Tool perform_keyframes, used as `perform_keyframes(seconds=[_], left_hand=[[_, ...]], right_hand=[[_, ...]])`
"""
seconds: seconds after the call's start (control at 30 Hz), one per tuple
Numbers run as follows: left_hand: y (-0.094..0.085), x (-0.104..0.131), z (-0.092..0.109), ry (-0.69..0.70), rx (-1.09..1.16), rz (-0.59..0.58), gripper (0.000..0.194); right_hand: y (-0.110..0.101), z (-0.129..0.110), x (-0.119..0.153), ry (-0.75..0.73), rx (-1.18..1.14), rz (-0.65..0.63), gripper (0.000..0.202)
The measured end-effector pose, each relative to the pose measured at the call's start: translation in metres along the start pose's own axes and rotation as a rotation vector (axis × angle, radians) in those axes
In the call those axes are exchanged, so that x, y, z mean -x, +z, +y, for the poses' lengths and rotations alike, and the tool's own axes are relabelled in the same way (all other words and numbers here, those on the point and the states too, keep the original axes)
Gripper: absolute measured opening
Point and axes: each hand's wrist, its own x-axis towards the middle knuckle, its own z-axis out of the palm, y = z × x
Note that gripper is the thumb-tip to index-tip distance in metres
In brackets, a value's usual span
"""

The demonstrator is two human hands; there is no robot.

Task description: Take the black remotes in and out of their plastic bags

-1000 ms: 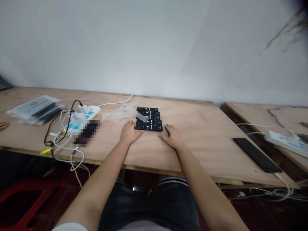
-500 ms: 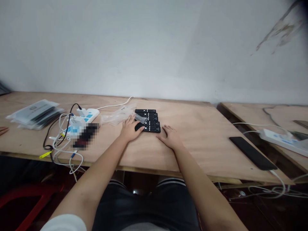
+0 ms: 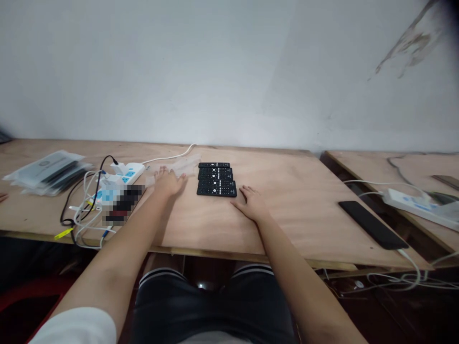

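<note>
Several black remote controls [image 3: 216,188] lie in a column on the wooden table, stacked away from me, with white and grey buttons facing up. To their left, my left hand [image 3: 168,181] has its fingers spread over a clear plastic bag [image 3: 185,166]; whether it grips the plastic is hidden. My right hand [image 3: 250,202] rests on the table just right of the nearest remote, fingers apart and holding nothing.
A white power strip [image 3: 133,173] with tangled cables and a pixelated dark object stands on the left. Bagged flat items [image 3: 46,172] lie farther left, beside another person's fingertips [image 3: 3,196]. A black phone [image 3: 371,224] is on the right, near a second power strip [image 3: 412,203].
My left hand has moved left, off the remotes, and the plastic bag has shifted left with it, uncovering them. My right hand stays beside the remotes.
</note>
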Motion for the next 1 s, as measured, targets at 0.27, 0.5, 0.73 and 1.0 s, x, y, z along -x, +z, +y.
perform_keyframes(seconds=[0.27, 0.5, 0.73, 1.0], left_hand=[[-0.002, 0.026, 0.007, 0.133, 0.150, 0.174, 0.071], [0.021, 0.068, 0.037, 0.392, 0.335, 0.081, 0.060], [0.029, 0.077, 0.041, 0.397, 0.245, -0.080, 0.082], [0.030, 0.075, 0.041, 0.346, 0.217, -0.095, 0.090]], right_hand=[[0.000, -0.004, -0.001, 0.015, 0.001, -0.001, 0.080], [0.003, 0.001, -0.001, 0.012, -0.001, 0.013, 0.080], [0.003, 0.001, -0.001, 0.005, 0.009, 0.001, 0.080], [0.002, 0.000, -0.001, 0.006, 0.023, -0.017, 0.081]])
